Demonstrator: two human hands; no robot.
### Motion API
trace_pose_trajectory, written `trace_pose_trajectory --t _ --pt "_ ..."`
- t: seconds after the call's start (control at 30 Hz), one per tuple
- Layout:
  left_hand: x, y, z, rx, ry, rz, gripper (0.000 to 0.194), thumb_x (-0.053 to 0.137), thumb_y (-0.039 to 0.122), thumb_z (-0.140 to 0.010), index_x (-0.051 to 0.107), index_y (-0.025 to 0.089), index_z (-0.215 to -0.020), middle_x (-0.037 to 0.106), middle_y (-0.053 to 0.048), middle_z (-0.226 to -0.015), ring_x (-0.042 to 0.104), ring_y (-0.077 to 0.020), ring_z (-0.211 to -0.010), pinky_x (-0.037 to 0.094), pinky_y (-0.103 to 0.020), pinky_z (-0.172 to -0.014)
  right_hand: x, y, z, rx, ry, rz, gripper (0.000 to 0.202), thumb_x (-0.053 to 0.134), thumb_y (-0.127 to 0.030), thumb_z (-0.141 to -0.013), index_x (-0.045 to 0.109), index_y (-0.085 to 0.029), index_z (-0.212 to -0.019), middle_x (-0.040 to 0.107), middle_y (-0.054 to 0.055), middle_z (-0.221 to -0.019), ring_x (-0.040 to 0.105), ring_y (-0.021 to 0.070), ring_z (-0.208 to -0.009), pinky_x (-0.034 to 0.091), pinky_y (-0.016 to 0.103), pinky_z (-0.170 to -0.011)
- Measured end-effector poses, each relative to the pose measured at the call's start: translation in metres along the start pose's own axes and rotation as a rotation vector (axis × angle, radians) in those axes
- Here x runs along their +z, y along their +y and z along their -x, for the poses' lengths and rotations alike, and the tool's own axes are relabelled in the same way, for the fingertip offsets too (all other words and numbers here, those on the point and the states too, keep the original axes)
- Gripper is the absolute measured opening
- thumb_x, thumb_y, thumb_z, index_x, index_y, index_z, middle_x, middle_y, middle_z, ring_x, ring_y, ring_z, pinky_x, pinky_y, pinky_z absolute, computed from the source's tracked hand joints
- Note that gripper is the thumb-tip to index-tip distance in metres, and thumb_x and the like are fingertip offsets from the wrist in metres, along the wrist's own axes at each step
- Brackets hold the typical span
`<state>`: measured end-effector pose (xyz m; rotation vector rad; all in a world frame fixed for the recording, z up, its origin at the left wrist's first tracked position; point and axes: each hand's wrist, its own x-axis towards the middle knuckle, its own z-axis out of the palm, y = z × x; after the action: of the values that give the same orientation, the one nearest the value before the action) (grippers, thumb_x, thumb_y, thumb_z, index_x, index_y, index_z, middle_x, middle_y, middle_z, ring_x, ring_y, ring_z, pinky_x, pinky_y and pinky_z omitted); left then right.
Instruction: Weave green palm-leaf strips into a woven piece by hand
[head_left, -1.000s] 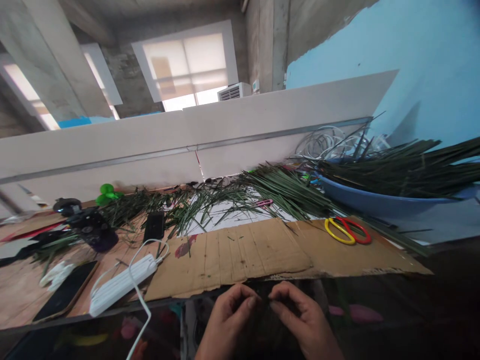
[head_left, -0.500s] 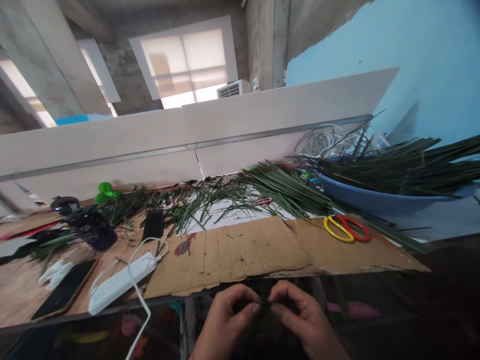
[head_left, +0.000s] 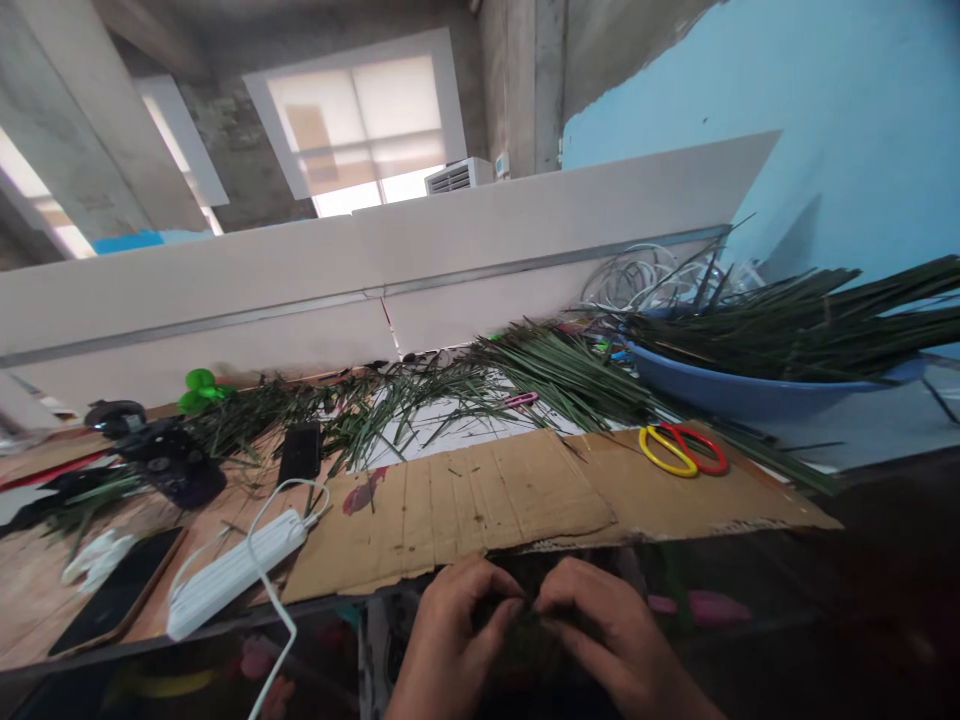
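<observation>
A flat, creased brown cardboard sheet (head_left: pixel 480 495) lay along the pinkish desk's (head_left: pixel 37 575) front edge; just below, left hand (head_left: pixel 466 615) and right hand (head_left: pixel 600 615) nearly met, fingertips pinched in, any grip too dark to tell. Yellow-and-red-handled scissors (head_left: pixel 679 447) rested rightward on the cardboard, long green leaf strips (head_left: pixel 566 370) beyond.

The scissors (head_left: pixel 677 444) lie on the cardboard (head_left: pixel 465 510), at its right part. The power strip (head_left: pixel 236 575) lies to its left, the leaf bundle (head_left: pixel 574 375) behind it.
</observation>
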<state>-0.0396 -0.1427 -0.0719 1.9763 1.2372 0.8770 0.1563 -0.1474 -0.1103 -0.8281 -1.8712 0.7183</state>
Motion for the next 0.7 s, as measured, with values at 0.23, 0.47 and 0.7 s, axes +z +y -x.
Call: trace_pose_trajectory --t 0.23,0.47,0.7 --pt "-0.0054 0.0019 0.001 0.086 -0.073 -0.16 0.017 0.056 0.01 -0.09 0.069 0.02 -0.088 0.07 -0.003 -0.086 0.064 -0.0186 -0.085 0.043 -0.027 -0.076 0.0038 -0.0026 -0.0005 0.001 0.04 0.065 0.01 0.056 -0.018 -0.093 0.062 -0.022 -0.086 0.065 0.0 -0.078 0.061 0.0155 -0.072 0.042 0.025 -0.066" --pt "-0.0094 0.0031 0.0042 0.126 -0.12 -0.176 0.036 0.05 -0.002 -0.081 0.068 0.022 -0.101 0.071 -0.004 -0.098 0.063 -0.0206 -0.097 0.043 -0.03 -0.084 0.0048 -0.0019 -0.0001 0.077 0.082 0.059 0.009 0.057 -0.018 -0.091 0.063 -0.021 -0.084 0.066 0.0 -0.077 0.062 0.0153 -0.071 0.043 0.025 -0.065" --pt "-0.009 0.0027 0.0058 0.167 -0.106 -0.205 0.039 0.05 -0.001 -0.079 0.067 0.023 -0.104 0.07 -0.003 -0.099 0.063 -0.0204 -0.095 0.044 -0.031 -0.083 0.006 -0.0038 -0.0014 0.106 0.097 0.063 0.01 0.057 -0.017 -0.09 0.063 -0.02 -0.082 0.066 -0.001 -0.076 0.062 0.015 -0.07 0.042 0.024 -0.064"
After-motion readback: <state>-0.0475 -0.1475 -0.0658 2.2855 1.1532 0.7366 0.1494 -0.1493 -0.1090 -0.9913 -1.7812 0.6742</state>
